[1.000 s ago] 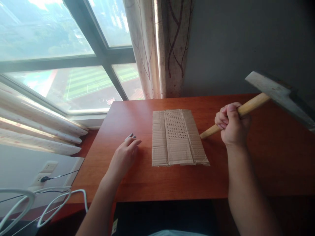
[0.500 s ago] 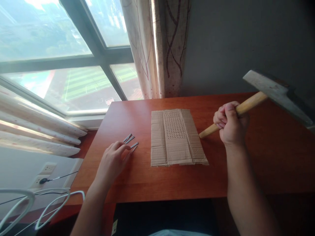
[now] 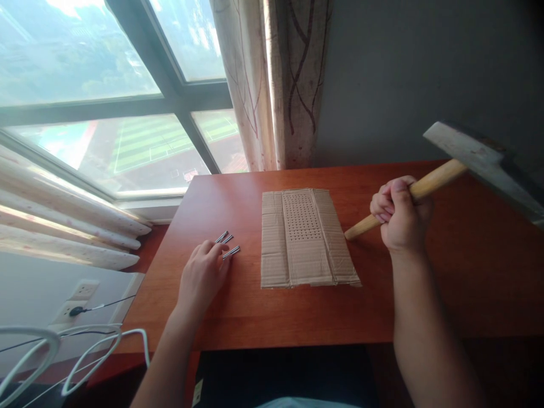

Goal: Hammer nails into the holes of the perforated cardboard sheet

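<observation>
My right hand [image 3: 399, 212] is wrapped around the wooden handle of a hammer [image 3: 440, 177], raised over the right side of the table with its metal head up and to the right. At the left, my left hand [image 3: 204, 272] is low over the table, with thumb and fingers closed at the near ends of two nails [image 3: 232, 253] lying side by side. The fingertips are partly hidden. Just beyond them lie more metal nails [image 3: 224, 237]. Between my hands a flat piece of cardboard [image 3: 308, 263] rests on the table, with rows of small holes in its upper middle part.
The reddish-brown wooden table [image 3: 238, 320] reaches to a grey wall [image 3: 425, 73] at the back. A window [image 3: 153, 141] and curtains [image 3: 272, 85] stand behind and left. White cables [image 3: 97, 340] hang near a wall socket [image 3: 68, 311] at lower left.
My left hand has shifted slightly right, and the nearest nail now lies against the one beside it. The hammer has barely moved in my right hand.
</observation>
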`<action>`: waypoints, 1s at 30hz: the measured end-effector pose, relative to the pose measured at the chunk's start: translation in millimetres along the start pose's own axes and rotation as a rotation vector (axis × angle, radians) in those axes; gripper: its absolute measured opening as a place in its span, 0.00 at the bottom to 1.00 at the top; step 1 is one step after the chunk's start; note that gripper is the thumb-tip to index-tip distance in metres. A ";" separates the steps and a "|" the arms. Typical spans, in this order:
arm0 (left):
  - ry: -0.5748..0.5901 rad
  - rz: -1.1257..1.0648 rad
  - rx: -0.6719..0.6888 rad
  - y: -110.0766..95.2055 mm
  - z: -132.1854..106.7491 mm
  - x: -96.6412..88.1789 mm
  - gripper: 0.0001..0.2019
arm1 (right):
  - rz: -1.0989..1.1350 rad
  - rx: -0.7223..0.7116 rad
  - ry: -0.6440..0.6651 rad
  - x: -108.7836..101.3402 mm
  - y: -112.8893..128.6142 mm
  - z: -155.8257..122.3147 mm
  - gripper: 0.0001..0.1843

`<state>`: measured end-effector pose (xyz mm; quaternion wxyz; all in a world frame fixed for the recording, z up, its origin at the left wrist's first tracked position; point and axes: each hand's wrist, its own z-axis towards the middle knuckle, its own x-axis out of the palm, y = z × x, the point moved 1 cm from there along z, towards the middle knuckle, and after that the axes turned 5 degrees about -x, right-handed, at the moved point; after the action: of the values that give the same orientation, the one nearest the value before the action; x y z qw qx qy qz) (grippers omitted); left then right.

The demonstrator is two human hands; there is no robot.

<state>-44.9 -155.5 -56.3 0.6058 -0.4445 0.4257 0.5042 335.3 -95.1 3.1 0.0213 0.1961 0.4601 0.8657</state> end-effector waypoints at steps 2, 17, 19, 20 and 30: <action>-0.044 0.017 -0.013 1.8 3.1 0.1 0.14 | -0.006 0.001 -0.002 -0.3 0.0 0.1 0.18; -0.013 -0.141 0.086 14.5 24.2 14.2 0.10 | -0.015 -0.001 -0.020 -0.9 1.0 0.0 0.16; -0.021 -0.164 0.101 14.9 23.7 14.6 0.09 | -0.019 -0.002 -0.021 -0.8 1.2 0.2 0.17; -0.025 -0.174 0.106 15.5 23.7 14.7 0.09 | -0.021 -0.001 -0.021 -0.6 1.2 0.3 0.17; -0.062 -0.135 0.116 15.6 16.2 12.5 0.12 | -0.014 0.005 -0.022 -0.2 1.4 -0.5 0.18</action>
<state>-57.6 -135.5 -66.2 0.6760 -0.4204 0.4043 0.4503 335.5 -96.4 3.9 0.0319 0.2024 0.4634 0.8622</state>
